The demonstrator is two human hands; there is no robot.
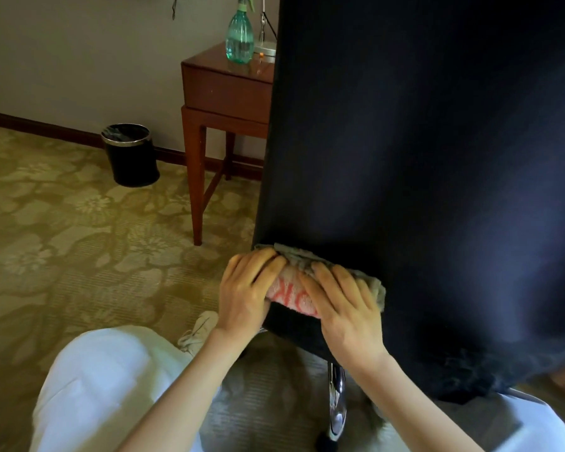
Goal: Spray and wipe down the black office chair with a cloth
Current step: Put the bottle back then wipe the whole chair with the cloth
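**Both hands on the cloth, low on the chair back**

Closest to the camera, the chrome base leg [336,402] sits at 6 o'clock under the hands. Just past it, the left hand [245,288] has its fingers curled over one end of the folded cloth [289,293], and the right hand [343,305] lies flatter, pressing the other end. The cloth sits against the bottom edge of the black office chair [421,158], with its long axis running roughly 10 to 4 o'clock. My guess is the next wipe goes toward 12 to 2 o'clock, since nearly the whole back panel is that way, and the right hand is nearer to it. Farther off, the spray bottle [239,37] stands untouched on the side table [225,89] at about 11 to 12 o'clock, on the left hand's side.
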